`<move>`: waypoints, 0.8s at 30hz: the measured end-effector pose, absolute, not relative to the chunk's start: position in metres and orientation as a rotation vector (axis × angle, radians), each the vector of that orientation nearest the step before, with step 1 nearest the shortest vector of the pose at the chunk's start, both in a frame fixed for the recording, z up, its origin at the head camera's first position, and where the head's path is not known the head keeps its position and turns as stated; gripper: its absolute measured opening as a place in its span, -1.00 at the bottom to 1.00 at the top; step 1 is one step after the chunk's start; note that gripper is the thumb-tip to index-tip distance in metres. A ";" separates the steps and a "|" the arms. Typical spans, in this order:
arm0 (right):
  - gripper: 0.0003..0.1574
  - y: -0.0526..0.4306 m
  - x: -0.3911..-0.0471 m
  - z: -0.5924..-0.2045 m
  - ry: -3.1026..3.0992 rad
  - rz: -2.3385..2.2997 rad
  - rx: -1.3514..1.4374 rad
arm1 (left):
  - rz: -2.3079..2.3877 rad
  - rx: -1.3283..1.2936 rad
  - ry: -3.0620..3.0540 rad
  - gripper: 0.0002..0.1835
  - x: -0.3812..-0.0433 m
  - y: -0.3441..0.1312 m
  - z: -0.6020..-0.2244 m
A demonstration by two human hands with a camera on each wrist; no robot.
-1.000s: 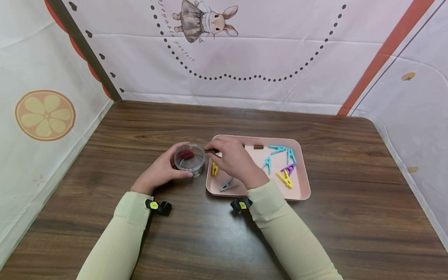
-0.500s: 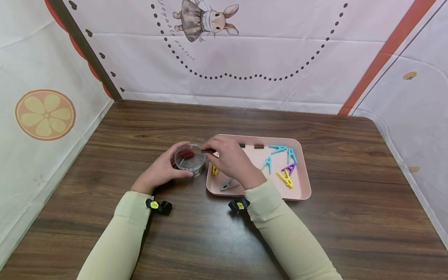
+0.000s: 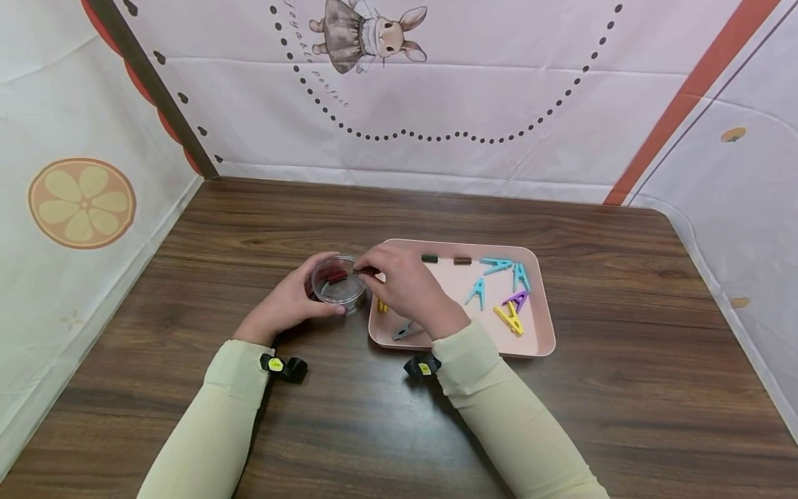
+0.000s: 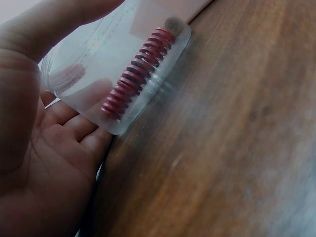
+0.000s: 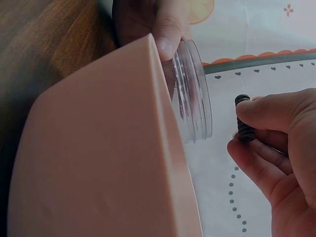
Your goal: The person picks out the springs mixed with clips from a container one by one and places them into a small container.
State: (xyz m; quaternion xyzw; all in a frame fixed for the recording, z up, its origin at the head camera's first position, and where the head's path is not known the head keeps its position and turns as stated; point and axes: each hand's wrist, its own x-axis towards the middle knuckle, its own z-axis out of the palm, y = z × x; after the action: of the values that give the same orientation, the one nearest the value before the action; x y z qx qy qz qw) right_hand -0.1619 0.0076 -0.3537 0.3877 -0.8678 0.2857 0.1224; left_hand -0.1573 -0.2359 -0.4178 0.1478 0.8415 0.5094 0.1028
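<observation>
My left hand [image 3: 280,308] grips a clear round jar [image 3: 357,303] that stands on the table, thumb at the near side and fingers around the back. A red coil spring [image 4: 138,71] lies inside the jar, against its lower wall in the left wrist view. Between thumb and fingertips, my right hand [image 3: 411,283] pinches a dark coil spring [image 5: 245,123]. That spring reaches over the jar's right rim in the head view; the right wrist view shows it in front of the jar's mouth, apart from it. Part of the spring is hidden by the thumb.
A pink tray [image 3: 436,277] stands right of the jar, under my right hand. In it lie a green spring [image 3: 429,258], a brown spring [image 3: 463,261], several blue clothespins [image 3: 476,292], a purple clothespin [image 3: 516,299], yellow clothespins [image 3: 511,320] and a grey-blue clothespin [image 3: 405,330].
My right hand has moved a little left with the dark spring, from beside the jar's rim to over it. The green spring in the tray has come into view. My left hand stays put.
</observation>
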 end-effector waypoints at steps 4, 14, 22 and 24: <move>-0.84 0.005 -0.162 -0.355 -2.538 0.829 1.128 | 1.501 0.430 2.488 -0.02 -0.157 -0.236 -0.417; -0.84 0.000 -0.160 -0.357 -2.550 0.880 1.134 | 1.465 0.433 2.514 -0.02 -0.157 -0.237 -0.419; -0.87 -0.003 -0.161 -0.359 -2.534 0.830 1.174 | 1.461 0.436 2.519 -0.02 -0.158 -0.237 -0.420; -0.87 -0.003 -0.161 -0.359 -2.535 0.817 1.175 | 1.469 0.438 2.515 -0.03 -0.158 -0.237 -0.420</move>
State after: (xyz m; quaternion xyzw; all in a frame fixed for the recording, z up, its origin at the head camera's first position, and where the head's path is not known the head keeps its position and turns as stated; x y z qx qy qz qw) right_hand -0.1606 -0.0030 -0.3593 0.4010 -0.8650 0.2789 0.1148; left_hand -0.1579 -0.2370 -0.4196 0.1479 0.8498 0.4963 0.0982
